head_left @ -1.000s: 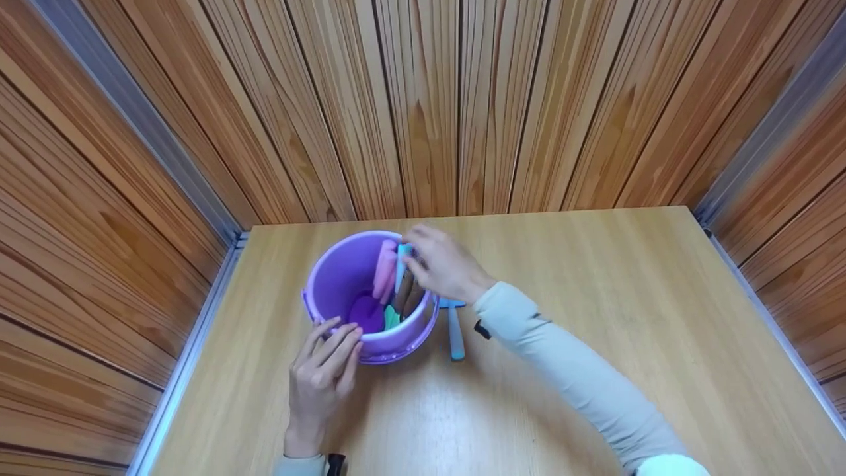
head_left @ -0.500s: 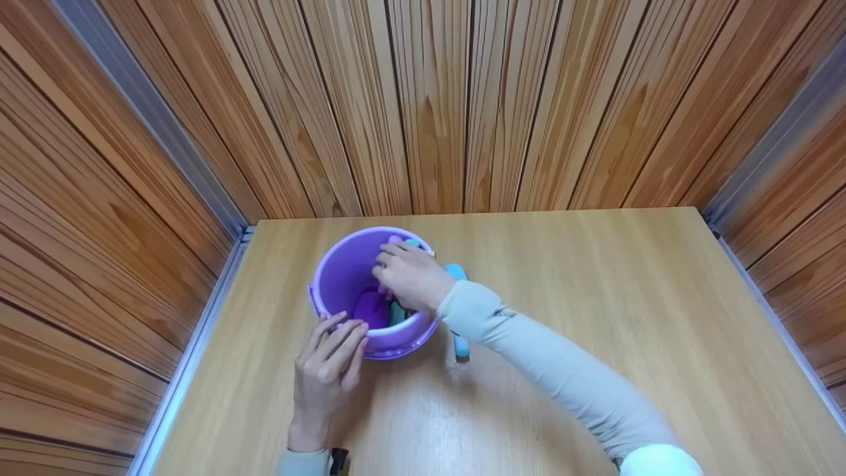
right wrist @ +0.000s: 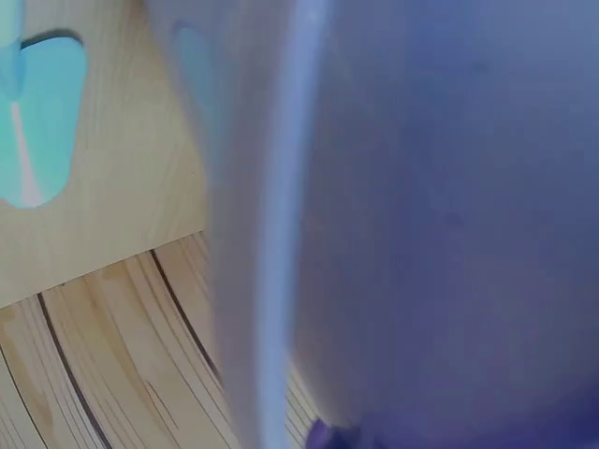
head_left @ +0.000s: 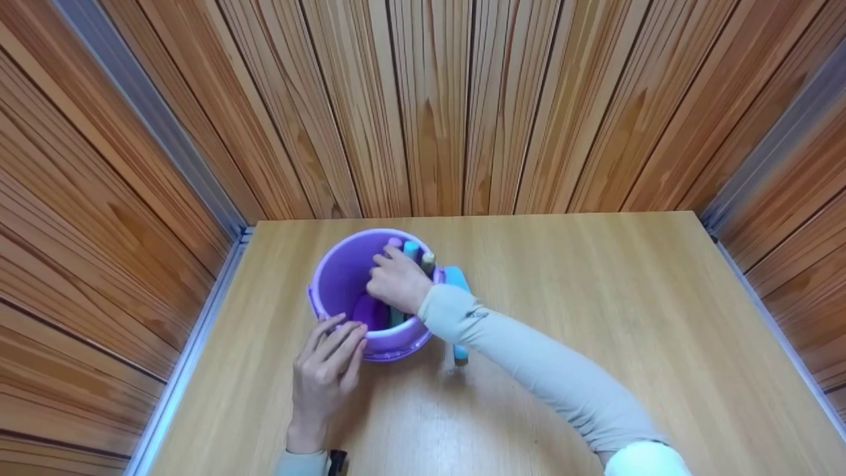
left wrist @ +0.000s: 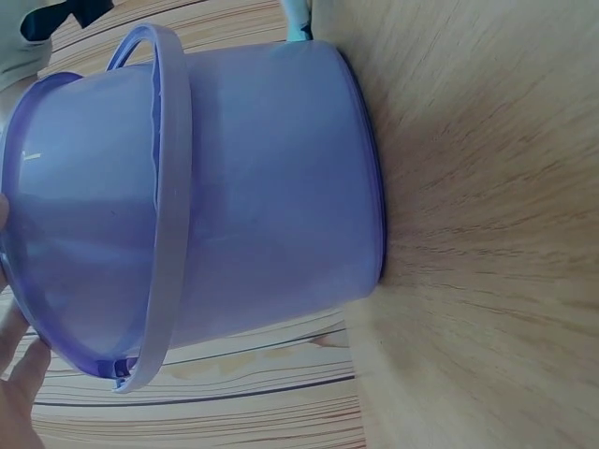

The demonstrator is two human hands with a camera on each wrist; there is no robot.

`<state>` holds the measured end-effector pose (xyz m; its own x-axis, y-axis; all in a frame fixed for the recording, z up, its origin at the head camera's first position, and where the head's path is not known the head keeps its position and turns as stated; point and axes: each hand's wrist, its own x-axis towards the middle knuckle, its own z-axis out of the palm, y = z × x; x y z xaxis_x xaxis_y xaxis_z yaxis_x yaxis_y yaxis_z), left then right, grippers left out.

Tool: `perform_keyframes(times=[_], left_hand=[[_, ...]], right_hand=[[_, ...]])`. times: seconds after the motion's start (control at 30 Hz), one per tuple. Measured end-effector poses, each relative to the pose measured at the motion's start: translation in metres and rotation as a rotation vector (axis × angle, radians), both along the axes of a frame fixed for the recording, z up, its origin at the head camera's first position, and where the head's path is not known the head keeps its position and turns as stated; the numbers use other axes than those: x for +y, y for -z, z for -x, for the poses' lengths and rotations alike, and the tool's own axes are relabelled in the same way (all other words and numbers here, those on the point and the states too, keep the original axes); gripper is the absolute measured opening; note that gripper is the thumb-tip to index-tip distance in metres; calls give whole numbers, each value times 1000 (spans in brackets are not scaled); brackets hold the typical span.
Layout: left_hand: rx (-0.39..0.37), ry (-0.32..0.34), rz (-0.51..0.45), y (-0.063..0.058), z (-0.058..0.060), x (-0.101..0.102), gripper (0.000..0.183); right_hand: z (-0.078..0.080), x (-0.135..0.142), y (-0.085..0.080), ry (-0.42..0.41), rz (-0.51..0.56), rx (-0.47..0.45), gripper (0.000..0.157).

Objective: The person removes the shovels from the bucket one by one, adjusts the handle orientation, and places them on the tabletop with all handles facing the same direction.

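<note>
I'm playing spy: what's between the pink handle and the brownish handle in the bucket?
A blue handle is between the pink handle and brownish handle. The head view shows it.

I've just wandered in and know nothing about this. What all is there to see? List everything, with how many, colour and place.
Bucket: one, purple, upright on the table
Bail: one, purple, hanging round the bucket's outside
Pink handle: one, in the bucket
Blue handle: one, in the bucket
Third handle: one, dark with a pale tip, in the bucket
Green piece: one, low in the bucket, partly hidden
Tool: one, blue, right of the bucket
Table: one, light wood, below
Walls: three, brown wood, around the table
Sleeves: two, pale grey, on the arms
Left hand: one, touching the near rim
Right hand: one, inside the bucket, fingertips hidden
</note>
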<state>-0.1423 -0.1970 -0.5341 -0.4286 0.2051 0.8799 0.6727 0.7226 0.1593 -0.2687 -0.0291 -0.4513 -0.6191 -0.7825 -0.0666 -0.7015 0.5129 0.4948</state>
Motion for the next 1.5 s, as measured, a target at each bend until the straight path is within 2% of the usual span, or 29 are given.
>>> perform_keyframes(times=[0.13, 0.37, 0.57, 0.9, 1.07, 1.3, 1.5], left_hand=[[1, -1, -1, 0, 0, 2, 26], [4, -8, -5, 1, -2, 2, 26], [-15, -10, -1, 1, -3, 0, 26], [-27, 3, -9, 0, -1, 1, 26], [10, 11, -5, -1, 1, 2, 24], [14, 13, 0, -1, 1, 0, 24], [-21, -7, -7, 0, -1, -1, 25]], right_hand=[[0, -4, 4, -4, -43, 50, 16], [-2, -10, 3, -5, -125, 70, 18], [-6, -9, -2, 1, -122, 103, 17], [-9, 1, -23, -5, -14, 163, 18], [-10, 10, -38, -10, 65, 201, 18], [-8, 26, -57, 48, 120, 208, 13], [-4, 48, -72, 81, 206, 203, 10]])
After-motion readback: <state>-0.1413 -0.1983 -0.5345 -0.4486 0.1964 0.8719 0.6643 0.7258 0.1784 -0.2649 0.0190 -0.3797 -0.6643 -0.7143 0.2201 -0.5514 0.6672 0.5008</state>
